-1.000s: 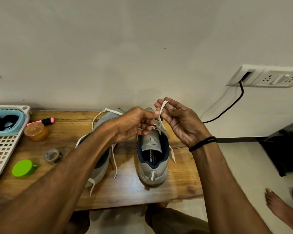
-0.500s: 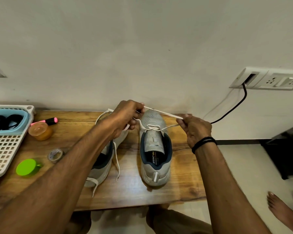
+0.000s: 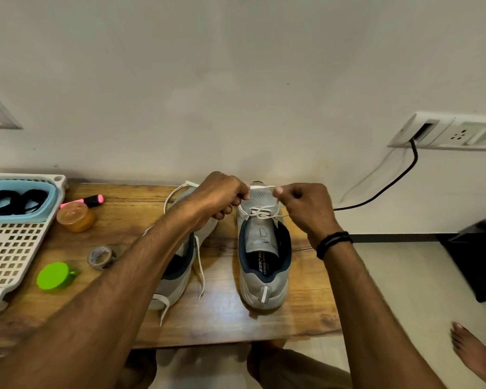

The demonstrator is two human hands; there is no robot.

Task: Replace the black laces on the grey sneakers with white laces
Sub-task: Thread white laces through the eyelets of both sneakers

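Head view: on the worktop (image 3: pixel 222 329), the right grey sneaker (image 3: pixel 264 254) stands. Over its toe, a white lace (image 3: pixel 263 187) is pinched by the left hand (image 3: pixel 219 196) and right hand (image 3: pixel 306 204). Left of the sneaker, black laces (image 3: pixel 14 200) are held in a blue tub (image 3: pixel 20 219).

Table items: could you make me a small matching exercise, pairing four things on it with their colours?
Things:
1. highlighter
2. round cap
3. tub in the basket
4. lace held by both hands

Colours:
A. white
B. light blue
C. pink and black
D. bright green

Pairs: 1-C, 2-D, 3-B, 4-A.

The left hand and right hand pinch the white lace over the toe of the right-side sneaker.
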